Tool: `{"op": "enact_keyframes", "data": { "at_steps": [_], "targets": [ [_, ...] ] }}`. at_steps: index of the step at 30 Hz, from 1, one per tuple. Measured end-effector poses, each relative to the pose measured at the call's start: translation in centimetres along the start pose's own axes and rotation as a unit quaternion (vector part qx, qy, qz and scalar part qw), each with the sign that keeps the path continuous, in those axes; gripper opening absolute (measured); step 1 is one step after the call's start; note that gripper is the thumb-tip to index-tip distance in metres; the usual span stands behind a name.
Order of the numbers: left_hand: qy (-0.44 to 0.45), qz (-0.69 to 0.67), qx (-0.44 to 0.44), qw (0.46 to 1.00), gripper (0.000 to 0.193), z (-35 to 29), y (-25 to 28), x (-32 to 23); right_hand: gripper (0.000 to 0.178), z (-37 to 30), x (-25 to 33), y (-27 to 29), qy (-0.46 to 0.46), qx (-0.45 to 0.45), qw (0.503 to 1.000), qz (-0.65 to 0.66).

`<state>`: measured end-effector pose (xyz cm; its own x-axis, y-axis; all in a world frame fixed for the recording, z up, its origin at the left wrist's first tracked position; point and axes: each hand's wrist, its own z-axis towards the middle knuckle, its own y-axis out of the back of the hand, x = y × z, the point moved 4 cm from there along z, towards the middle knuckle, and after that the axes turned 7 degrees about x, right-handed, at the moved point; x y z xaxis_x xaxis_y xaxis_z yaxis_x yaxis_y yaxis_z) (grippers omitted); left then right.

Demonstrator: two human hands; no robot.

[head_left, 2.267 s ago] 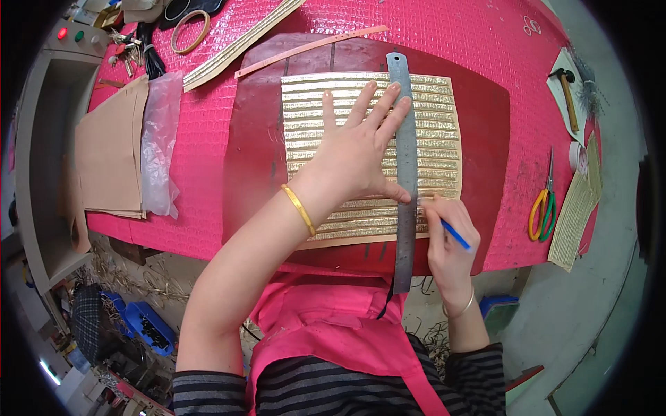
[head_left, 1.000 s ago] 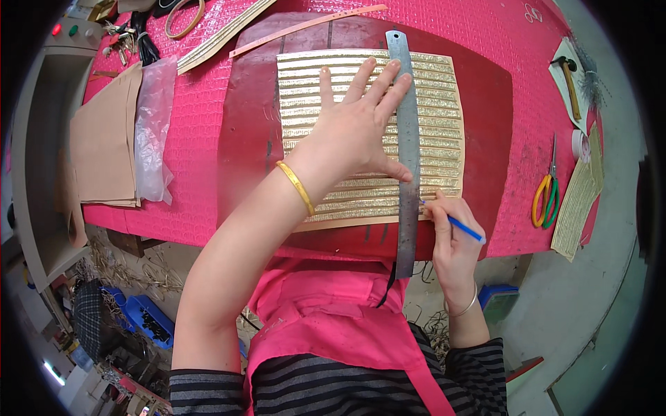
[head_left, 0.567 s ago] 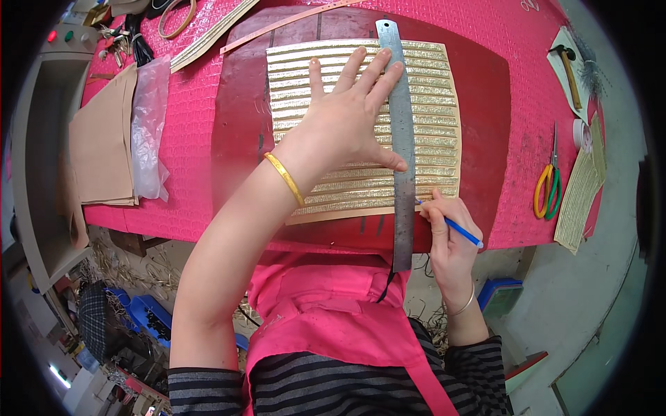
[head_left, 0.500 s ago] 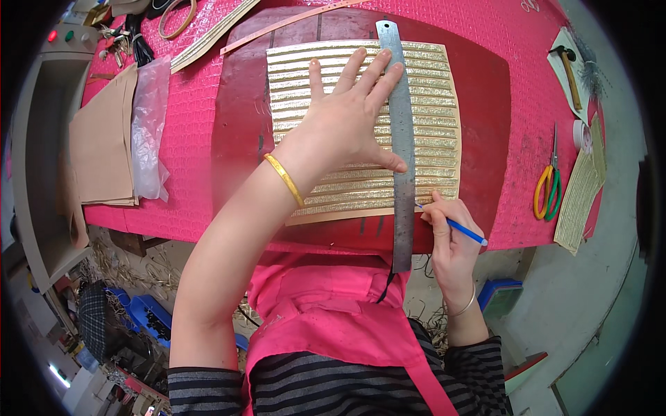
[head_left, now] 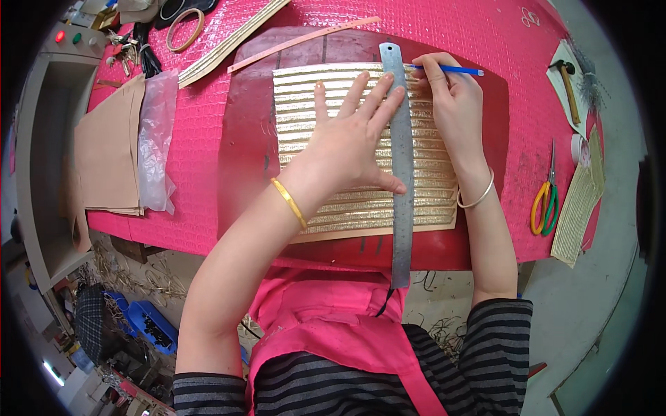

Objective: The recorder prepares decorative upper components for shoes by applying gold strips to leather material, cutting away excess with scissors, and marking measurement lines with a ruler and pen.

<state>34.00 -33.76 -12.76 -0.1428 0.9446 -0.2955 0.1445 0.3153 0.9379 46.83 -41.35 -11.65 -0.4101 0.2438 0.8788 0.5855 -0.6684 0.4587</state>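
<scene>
A gold ribbed sheet [head_left: 333, 208] with a tan border lies on a dark red board [head_left: 243, 139]. Across it, running from the far edge down past the near one, is a metal ruler [head_left: 403, 229]. My left hand [head_left: 347, 142] lies spread over the sheet, its fingertips and thumb pressing on the ruler. At the sheet's far edge, just right of the ruler's upper end, my right hand [head_left: 454, 93] pinches a blue pen [head_left: 461, 70]. The pen's tip points left, close to the ruler.
Scissors [head_left: 545, 201] with yellow and green handles and a hammer [head_left: 569, 90] lie at the right. Brown sheets [head_left: 107, 152] and clear plastic [head_left: 156, 142] are at the left. A pink strip [head_left: 305, 43] and a tape roll [head_left: 186, 30] lie at the far side.
My right hand has moved with the pen from the sheet's near edge to its far edge, along the ruler's right side. My left hand stays on the ruler. The whole view has shifted slightly.
</scene>
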Motion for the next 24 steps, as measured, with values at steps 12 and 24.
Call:
{"op": "enact_keyframes", "data": {
  "at_steps": [12, 24],
  "targets": [
    [0.009, -0.028, 0.010, 1.000, 0.121, -0.2, -0.3, 0.7, 0.007, -8.1, 2.1, -0.7, 0.044, 0.015, 0.995, -0.084],
    [-0.029, -0.210, -0.066, 0.975, 0.114, 0.2, 1.5, 2.4, 0.016, -19.4, 5.7, -1.7, 0.023, 0.135, 0.950, -0.279]
  ]
}}
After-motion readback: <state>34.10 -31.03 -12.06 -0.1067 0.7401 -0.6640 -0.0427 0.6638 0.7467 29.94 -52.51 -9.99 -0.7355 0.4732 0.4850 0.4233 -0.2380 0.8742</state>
